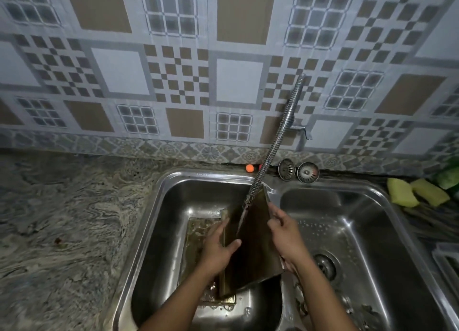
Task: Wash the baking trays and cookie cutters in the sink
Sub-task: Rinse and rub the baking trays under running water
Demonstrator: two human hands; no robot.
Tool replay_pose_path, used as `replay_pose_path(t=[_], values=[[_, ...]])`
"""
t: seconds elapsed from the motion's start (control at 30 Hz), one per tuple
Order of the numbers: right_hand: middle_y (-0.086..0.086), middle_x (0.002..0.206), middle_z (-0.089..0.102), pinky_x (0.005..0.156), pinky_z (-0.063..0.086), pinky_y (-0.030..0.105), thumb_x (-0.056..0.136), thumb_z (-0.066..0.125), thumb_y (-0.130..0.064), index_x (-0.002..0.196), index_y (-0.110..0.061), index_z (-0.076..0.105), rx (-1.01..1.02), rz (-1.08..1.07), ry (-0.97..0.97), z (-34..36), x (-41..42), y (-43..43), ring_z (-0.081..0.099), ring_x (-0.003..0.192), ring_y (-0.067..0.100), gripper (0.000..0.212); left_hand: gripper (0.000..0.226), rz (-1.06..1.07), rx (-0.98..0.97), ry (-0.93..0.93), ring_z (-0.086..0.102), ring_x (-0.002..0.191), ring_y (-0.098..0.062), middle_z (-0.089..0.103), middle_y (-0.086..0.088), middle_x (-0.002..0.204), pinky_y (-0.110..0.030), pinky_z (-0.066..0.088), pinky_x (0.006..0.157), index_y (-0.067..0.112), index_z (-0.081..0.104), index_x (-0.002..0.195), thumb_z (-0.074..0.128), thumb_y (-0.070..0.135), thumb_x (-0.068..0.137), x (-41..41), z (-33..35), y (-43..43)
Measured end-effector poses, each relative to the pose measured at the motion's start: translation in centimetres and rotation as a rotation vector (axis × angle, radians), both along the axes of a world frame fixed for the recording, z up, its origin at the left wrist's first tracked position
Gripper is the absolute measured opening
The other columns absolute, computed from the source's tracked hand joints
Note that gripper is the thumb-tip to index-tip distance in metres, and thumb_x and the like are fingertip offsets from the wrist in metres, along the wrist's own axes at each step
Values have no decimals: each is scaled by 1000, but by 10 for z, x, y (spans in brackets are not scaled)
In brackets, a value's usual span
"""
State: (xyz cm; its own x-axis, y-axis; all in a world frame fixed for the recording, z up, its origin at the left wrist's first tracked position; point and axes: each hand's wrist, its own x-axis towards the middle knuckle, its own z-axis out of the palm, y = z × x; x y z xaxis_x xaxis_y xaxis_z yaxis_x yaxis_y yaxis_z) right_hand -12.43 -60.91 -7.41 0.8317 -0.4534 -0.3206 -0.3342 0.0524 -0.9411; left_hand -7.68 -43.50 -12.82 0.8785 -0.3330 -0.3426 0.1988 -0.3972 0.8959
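Baking tray (253,253) stands tilted between both hands inside the sink (159,199), its long axis running from the wrists up toward the tap hose (274,144), whose stream (241,219) hits its inner face. The left hand (218,248) clasps the left long edge, thumb across the face; the right hand (285,234) grips the right edge. Beneath the left hand a second tray (195,234) lies flat.

Side by side in the bench (62,219): left basin (159,219), right basin (367,219).
Over the left basin, the tray (253,243); behind, strainers (308,172); far right, sponges (402,193).
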Motion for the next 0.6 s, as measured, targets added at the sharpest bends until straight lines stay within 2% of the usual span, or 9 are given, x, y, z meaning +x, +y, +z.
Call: replay_pose_path(t=[0.07, 0.13, 0.2, 0.27, 0.33, 0.43, 0.5, 0.53, 0.6], values=[[1, 119, 68, 80, 55, 21, 97, 44, 5, 134, -20, 54, 14, -40, -15, 6, -7, -7, 69, 92, 2, 46, 64, -18, -13, 48, 30, 137, -10, 32, 16, 145, -43, 31, 118, 41, 46, 143, 74, 27, 87, 2, 3, 2], [0, 122, 65, 85, 55, 22, 99, 43, 3, 135, -20, 54, 36, -88, -14, 7, -16, -19, 67, 97, 1, 44, 61, 18, -68, 84, 47, 131, -14, 46, 11, 145, -45, 45, 108, 41, 49, 140, 74, 23, 87, 5, 5, -1], [0, 133, 60, 105, 47, 39, 101, 42, -3, 138, -21, 53, 55, -106, -5, 4, -30, -32, 60, 119, 13, 42, 56, 82, -118, 123, 64, 107, -12, 66, 6, 120, -33, 57, 90, 30, 54, 136, 71, 8, 88, 7, 7, -7], [-2, 132, 62, 106, 46, 44, 102, 43, -8, 136, -24, 56, 60, -130, -2, 0, -46, -44, 59, 120, 16, 39, 47, 85, -147, 146, 68, 95, -6, 71, 7, 109, -21, 57, 72, 30, 60, 126, 66, 0, 90, 6, 11, -16], [-5, 124, 66, 94, 53, 36, 103, 44, -13, 131, -28, 59, 41, -162, -15, -1, -62, -58, 64, 109, 11, 36, 49, 13, -145, 136, 68, 98, -6, 71, 6, 113, -22, 57, 73, 38, 60, 120, 63, -2, 91, 5, 19, -30], [-17, 113, 64, 73, 50, 16, 102, 47, -15, 128, -32, 54, -42, -166, -15, -3, -78, -81, 64, 88, -8, 32, 58, -66, -125, -5, 65, 103, -2, 67, 2, 124, -14, 52, 84, 27, 56, 132, 64, -9, 87, 5, 30, -59], [2, 120, 66, 74, 51, 14, 98, 51, -3, 129, -18, 53, -109, -178, -10, -6, -85, -105, 65, 87, -5, 34, 58, -159, -81, -156, 64, 101, -2, 69, 2, 119, -8, 48, 85, 19, 56, 134, 67, -8, 84, 1, 35, -85], [10, 125, 64, 77, 51, 13, 97, 52, 2, 130, -12, 53, -154, -180, -26, -10, -87, -121, 65, 89, -6, 36, 59, -217, -50, -199, 65, 88, 0, 72, 4, 108, -11, 50, 77, 19, 57, 135, 67, -7, 83, -1, 36, -99], [9, 134, 59, 90, 49, 16, 96, 56, -2, 136, -12, 52, -222, -146, -35, -13, -91, -153, 62, 102, -10, 42, 57, -296, -74, -232, 64, 73, 5, 71, 5, 102, -16, 53, 69, 19, 58, 132, 65, -6, 81, -9, 42, -129]])
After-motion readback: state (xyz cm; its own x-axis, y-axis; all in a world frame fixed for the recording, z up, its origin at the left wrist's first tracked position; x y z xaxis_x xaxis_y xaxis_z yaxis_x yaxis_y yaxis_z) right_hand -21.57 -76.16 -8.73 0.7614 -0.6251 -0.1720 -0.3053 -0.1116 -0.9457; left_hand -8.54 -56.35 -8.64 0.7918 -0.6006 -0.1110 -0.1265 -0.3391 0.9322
